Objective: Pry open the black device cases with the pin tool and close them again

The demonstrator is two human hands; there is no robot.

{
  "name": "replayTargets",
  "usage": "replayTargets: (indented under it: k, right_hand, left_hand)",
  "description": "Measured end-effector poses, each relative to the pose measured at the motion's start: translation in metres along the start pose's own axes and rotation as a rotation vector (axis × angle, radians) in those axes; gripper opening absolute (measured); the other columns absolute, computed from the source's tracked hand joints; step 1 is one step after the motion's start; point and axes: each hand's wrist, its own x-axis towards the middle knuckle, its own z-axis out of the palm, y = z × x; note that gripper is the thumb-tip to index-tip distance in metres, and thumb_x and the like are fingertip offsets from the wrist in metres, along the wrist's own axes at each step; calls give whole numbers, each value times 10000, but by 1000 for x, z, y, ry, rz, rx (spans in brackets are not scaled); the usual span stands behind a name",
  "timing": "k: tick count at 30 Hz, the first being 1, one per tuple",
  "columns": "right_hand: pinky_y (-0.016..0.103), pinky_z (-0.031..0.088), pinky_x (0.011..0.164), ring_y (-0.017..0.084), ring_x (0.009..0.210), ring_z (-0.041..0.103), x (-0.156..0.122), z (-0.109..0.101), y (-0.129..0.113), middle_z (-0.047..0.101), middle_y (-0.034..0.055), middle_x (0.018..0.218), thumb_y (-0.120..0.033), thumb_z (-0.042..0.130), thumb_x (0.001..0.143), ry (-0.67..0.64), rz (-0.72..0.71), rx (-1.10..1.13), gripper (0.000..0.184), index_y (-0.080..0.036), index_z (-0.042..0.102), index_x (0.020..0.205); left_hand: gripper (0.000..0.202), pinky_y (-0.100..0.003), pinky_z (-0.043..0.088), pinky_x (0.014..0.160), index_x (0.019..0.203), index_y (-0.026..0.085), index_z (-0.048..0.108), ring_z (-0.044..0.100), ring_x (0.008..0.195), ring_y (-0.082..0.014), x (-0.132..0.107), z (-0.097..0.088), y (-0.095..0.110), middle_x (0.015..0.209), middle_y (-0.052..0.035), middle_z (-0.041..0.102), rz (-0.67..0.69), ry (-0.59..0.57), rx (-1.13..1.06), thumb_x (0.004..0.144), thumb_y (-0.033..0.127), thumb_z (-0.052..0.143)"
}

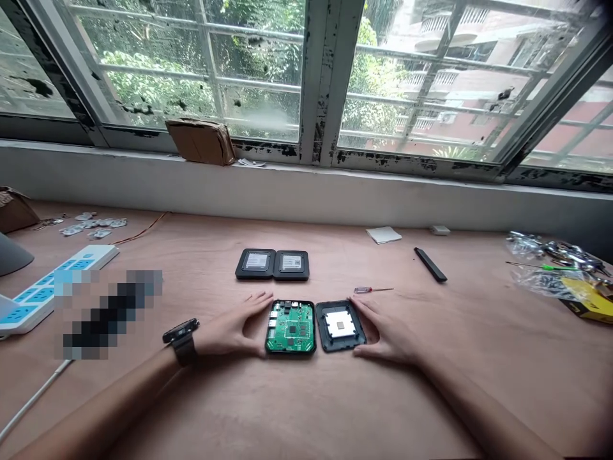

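Observation:
An opened black case half holding a green circuit board (pixel 290 327) lies on the wooden table (pixel 306 402). Its black lid with a white square pad (pixel 340 324) lies right beside it. My left hand (pixel 234 329), with a black watch on the wrist, rests flat with fingers apart against the board half's left edge. My right hand (pixel 385 332) lies flat and open, touching the lid's right edge. Neither hand holds anything. Behind them sit two closed black devices (pixel 272 264) side by side. A small red-handled screwdriver (pixel 372 290) lies just past my right fingertips.
A white and blue power strip (pixel 52 281) lies at the left, small silver parts (pixel 93 227) behind it. A black stick-shaped object (pixel 430 264) and a white pad (pixel 384 234) lie at the back right. Plastic bags of hardware (pixel 550 262) and a yellow box (pixel 591 303) sit far right. A cardboard packet (pixel 201 140) rests on the window sill.

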Motion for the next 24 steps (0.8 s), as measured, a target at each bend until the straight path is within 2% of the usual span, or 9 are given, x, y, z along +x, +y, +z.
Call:
replayTargets:
  k: [2, 4, 8, 11, 13, 16, 19, 21, 24]
  right_hand:
    - [565, 408, 1156, 389, 1438, 428, 0, 1, -1, 423, 158, 1588, -566, 798, 763, 47, 10, 24, 1040, -256, 275, 1607]
    - [557, 417, 1150, 380, 1423, 450, -1, 0, 0, 448, 158, 1569, -533, 801, 767, 79, 13, 34, 1021, -254, 285, 1602]
    - [557, 360, 1189, 391, 1496, 325, 2, -4, 0, 280, 152, 1662, -614, 850, 666, -9, -2, 9, 1208, -262, 208, 1627]
    - [574, 320, 1207, 393, 1501, 315, 6, -6, -3, 319, 157, 1646, -626, 845, 665, -54, 16, 3, 1191, -251, 240, 1620]
    - [578, 339, 1196, 393, 1485, 348, 6, -4, -3, 361, 160, 1625, -600, 839, 686, -31, 37, 12, 1143, -246, 268, 1611]
    - [576, 384, 1167, 394, 1456, 397, -2, -2, 1, 391, 155, 1607, -530, 839, 710, 47, 29, 40, 1105, -259, 256, 1608]
    - [581, 390, 1156, 396, 1440, 421, -13, -5, 9, 418, 149, 1588, -475, 811, 758, 144, -11, 83, 1057, -283, 217, 1610]
    - [591, 394, 1144, 396, 1412, 456, -16, -8, 13, 467, 157, 1541, -505, 753, 812, 263, -13, 160, 984, -286, 214, 1606]
    - [580, 477, 1058, 399, 1317, 550, -10, -9, 11, 529, 173, 1444, -649, 608, 869, 440, 11, 385, 880, -279, 253, 1585]
  left_hand:
    - [1070, -535, 217, 1247, 1615, 302, 227, 164, 1551, -330, 6, -5, -2, 1675, -94, 189, 6, -3, -43, 776, 747, 721]
    - [1078, -560, 185, 1248, 1607, 294, 260, 156, 1551, -343, 13, -7, -1, 1664, -102, 228, 23, -5, -36, 754, 743, 744]
    - [1132, -593, 147, 1243, 1617, 303, 218, 112, 1553, -369, 18, -2, 3, 1667, -103, 207, 64, 5, -3, 730, 767, 745]
    - [1204, -602, 156, 1237, 1624, 309, 187, 73, 1551, -391, 15, 3, 0, 1676, -104, 173, 62, 12, -7, 681, 792, 760]
    - [1242, -596, 123, 1245, 1628, 293, 175, 61, 1551, -392, 14, 6, -2, 1676, -113, 174, 68, 27, -6, 661, 796, 770]
    - [1225, -582, 80, 1254, 1629, 280, 179, 65, 1553, -380, 18, 9, 3, 1674, -114, 180, 94, 38, 5, 680, 786, 766]
    - [1217, -587, 87, 1251, 1627, 263, 199, 76, 1551, -384, 29, 12, 16, 1670, -126, 172, 111, 5, 17, 683, 794, 755]
    - [1240, -578, 79, 1255, 1629, 226, 196, 102, 1550, -382, 37, 15, 23, 1666, -146, 176, 139, -11, 29, 681, 808, 743]
    - [1259, -531, 113, 1267, 1628, 170, 194, 180, 1544, -365, 43, 19, 23, 1655, -172, 224, 183, 24, 50, 690, 826, 719]
